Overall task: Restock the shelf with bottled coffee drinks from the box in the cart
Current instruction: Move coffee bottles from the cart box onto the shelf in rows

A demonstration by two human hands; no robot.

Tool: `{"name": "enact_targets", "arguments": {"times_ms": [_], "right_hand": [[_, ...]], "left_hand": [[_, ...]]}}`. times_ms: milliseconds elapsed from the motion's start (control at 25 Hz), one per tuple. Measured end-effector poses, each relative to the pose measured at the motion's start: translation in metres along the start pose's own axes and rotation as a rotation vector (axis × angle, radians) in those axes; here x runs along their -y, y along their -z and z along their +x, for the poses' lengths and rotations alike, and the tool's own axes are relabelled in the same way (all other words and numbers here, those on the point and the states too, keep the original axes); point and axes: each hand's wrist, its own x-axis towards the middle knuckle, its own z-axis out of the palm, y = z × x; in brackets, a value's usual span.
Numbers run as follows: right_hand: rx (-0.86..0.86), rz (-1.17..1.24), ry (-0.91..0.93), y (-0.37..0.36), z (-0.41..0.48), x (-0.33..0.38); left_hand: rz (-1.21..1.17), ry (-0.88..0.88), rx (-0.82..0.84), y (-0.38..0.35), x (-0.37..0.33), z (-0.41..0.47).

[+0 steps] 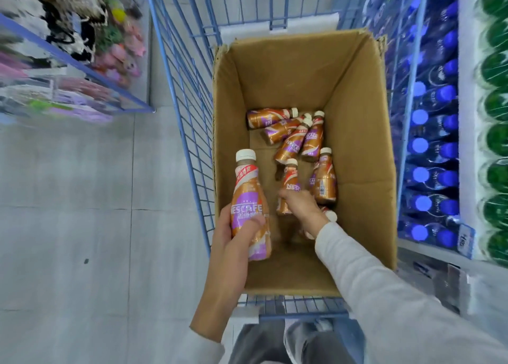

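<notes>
An open cardboard box [362, 132] stands in a blue wire cart [189, 110]. Several bottled coffee drinks with white caps lie loose on the box floor [291, 135]. My left hand [233, 242] grips one coffee bottle [247, 198] upright over the box's left wall. My right hand [299, 204] is down inside the box, its fingers curled round another coffee bottle [290, 182] that stands tilted. A further bottle's cap [331, 215] shows just right of that wrist, mostly hidden.
Shelves of blue-capped water bottles [431, 149] and green bottles [494, 116] run along the right of the cart. A blue-framed rack of mixed goods [68, 61] stands at the left. Grey tiled floor [82, 212] lies between that rack and the cart.
</notes>
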Motion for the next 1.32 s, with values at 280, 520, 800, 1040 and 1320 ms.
{"name": "enact_targets", "arguments": {"times_ms": [280,520,800,1040,1320], "right_hand": [[-0.125,0.242,0.451,0.138,-0.204,0.012],[-0.406,0.584,0.671,0.258,-0.342,-0.085],[-0.834,0.867,0.760,0.370,-0.473,-0.282],[-1.027,1.016,0.880,0.396,-0.576,-0.433],[-1.317,1.153,0.935,0.426,-0.650,-0.554]], "left_hand": [[-0.013,-0.260,0.306,-0.055,-0.040,-0.077],[0.052,-0.427,0.645,-0.138,-0.026,-0.178],[0.184,-0.560,1.046,-0.238,0.055,-0.346],[0.242,-0.636,1.420,-0.273,0.145,-0.487],[0.233,-0.636,1.683,-0.306,0.223,-0.613]]}}
